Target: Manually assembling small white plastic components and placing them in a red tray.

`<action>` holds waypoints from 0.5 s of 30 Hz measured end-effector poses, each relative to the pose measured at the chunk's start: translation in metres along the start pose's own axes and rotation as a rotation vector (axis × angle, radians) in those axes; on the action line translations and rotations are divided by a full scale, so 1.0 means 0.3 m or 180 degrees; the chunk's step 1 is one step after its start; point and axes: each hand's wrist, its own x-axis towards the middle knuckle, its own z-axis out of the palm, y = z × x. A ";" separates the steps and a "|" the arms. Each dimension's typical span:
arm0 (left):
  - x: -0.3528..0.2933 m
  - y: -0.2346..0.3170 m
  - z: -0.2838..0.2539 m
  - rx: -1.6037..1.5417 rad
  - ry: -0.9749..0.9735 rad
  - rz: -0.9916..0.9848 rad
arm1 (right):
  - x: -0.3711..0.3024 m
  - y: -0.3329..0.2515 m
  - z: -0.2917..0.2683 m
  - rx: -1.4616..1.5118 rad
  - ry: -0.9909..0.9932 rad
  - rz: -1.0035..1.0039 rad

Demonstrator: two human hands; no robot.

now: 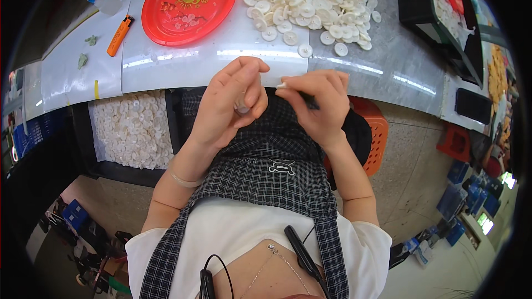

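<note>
My left hand (233, 94) is raised just off the table's near edge, its fingers curled. Partly visible in its palm are whitish discs (242, 108); how many is hidden by the fingers. Across from it, my right hand (318, 99) pinches a small white disc (281, 85) edge-on between thumb and forefinger. The two hands are apart, with a narrow gap between them. Beyond them on the table lies a heap of white round discs (310, 5), each with a small raised centre. A few loose discs (305, 50) have spread toward the near side.
A red plastic plate (185, 30) lies left of the heap, beside an orange cutter (119, 36). Below the table edge at left, a black crate (83, 133) holds many more discs. A black bin (432, 33) stands at far right, near a phone (473, 106) and an orange stool (377, 133).
</note>
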 end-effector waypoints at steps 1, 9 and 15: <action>0.003 -0.007 -0.002 0.0276 0.0034 0.0092 | 0.004 -0.011 -0.004 0.0004 0.0003 -0.0003; -0.006 -0.046 0.009 0.0218 -0.0498 0.0075 | 0.062 -0.056 -0.009 0.0778 0.0102 0.0899; -0.004 -0.046 -0.002 0.0419 -0.0694 0.0049 | 0.056 -0.080 -0.007 0.0717 0.0149 0.1053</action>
